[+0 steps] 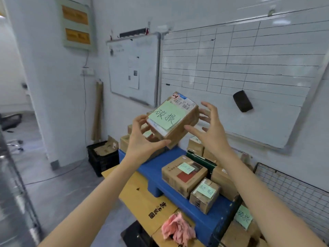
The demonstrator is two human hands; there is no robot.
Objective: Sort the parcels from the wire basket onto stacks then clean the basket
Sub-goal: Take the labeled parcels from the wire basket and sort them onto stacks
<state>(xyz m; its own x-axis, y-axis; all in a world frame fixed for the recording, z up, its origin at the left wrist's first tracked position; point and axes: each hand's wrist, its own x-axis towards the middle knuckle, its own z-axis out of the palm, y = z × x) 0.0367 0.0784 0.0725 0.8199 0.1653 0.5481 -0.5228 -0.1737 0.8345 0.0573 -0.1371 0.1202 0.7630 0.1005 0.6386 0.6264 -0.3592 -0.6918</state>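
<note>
A brown cardboard parcel (175,118) with a green handwritten note and a barcode label is raised in front of me, tilted. My left hand (142,138) grips its lower left corner, thumb at the bottom edge, fingers underneath. My right hand (210,127) hovers at its right side with fingers spread, apparently not touching. Below, stacks of parcels (185,173) with green notes stand on a blue plastic pallet (154,168). The wire basket (292,191) is at the lower right, holding a parcel with a green note (243,217). A pink cloth (178,229) lies on flattened cardboard.
Whiteboards (231,72) hang on the wall behind, one with a black eraser (243,103). A black crate (102,157) with cardboard sits on the floor at left. Yellow flattened cardboard (142,196) lies in front of the pallet. A metal rack edge (10,175) stands far left.
</note>
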